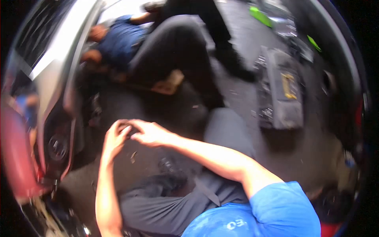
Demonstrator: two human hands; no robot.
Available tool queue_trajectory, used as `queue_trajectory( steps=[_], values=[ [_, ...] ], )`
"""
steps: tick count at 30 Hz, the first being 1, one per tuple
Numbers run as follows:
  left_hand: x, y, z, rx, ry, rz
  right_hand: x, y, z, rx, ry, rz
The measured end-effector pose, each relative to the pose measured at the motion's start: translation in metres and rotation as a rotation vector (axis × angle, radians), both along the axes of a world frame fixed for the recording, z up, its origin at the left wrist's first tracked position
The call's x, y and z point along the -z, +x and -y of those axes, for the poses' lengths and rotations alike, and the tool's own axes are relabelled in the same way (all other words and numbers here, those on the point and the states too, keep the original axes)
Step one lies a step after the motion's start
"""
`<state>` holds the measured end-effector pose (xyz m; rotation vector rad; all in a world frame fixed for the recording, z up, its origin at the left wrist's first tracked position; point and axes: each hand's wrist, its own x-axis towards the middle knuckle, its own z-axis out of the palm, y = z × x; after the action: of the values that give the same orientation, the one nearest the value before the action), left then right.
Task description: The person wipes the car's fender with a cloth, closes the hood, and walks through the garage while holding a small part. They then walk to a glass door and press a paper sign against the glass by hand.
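Both of my hands meet in front of me, low over the dark floor, around a small dark object (131,130). My left hand (115,136) curls round its left side, with thumb and fingers closed on it. From the other side my right hand (149,133) grips the same object with bent fingers. Blur and my fingers cover most of it, so I cannot make out what it is. A small metallic-looking piece (134,157) lies on the floor just below my hands.
Another person (122,41) in a blue shirt and dark trousers lies beside the car (59,98) at the upper left. A grey tool case (281,89) with a yellow item is at the right, near a dark car body (335,79). Cardboard (169,83) lies under the person's legs.
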<state>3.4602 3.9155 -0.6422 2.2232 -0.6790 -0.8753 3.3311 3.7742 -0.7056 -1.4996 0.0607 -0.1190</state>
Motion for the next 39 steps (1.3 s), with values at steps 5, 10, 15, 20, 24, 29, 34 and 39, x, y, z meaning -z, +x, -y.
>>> queue_trajectory(
  steps=[5, 10, 15, 20, 24, 29, 34, 39],
  values=[
    [-0.002, -0.001, -0.003, -0.007, 0.07, 0.046, 0.012, 0.009, -0.007, 0.062, 0.008, -0.155],
    [-0.006, -0.01, 0.0, 0.018, 0.068, 0.041, 0.013, 0.012, -0.007, 0.113, 0.041, -0.142],
    [-0.004, -0.009, 0.003, 0.099, 0.054, 0.027, 0.012, 0.012, -0.004, 0.15, 0.08, -0.164],
    [-0.008, -0.013, 0.007, 0.14, 0.068, 0.043, 0.014, 0.012, -0.004, 0.186, 0.081, -0.177],
    [-0.009, -0.015, 0.007, 0.138, 0.051, 0.049, 0.018, 0.014, -0.005, 0.182, 0.121, -0.185],
    [-0.01, -0.014, 0.006, 0.144, 0.103, 0.046, 0.023, 0.016, -0.008, 0.192, 0.125, -0.186],
    [-0.007, -0.011, 0.002, 0.157, 0.116, 0.07, 0.025, 0.019, -0.008, 0.197, 0.11, -0.202],
    [-0.007, -0.013, 0.002, 0.145, 0.087, 0.038, 0.022, 0.02, -0.008, 0.19, 0.088, -0.177]
  ],
)
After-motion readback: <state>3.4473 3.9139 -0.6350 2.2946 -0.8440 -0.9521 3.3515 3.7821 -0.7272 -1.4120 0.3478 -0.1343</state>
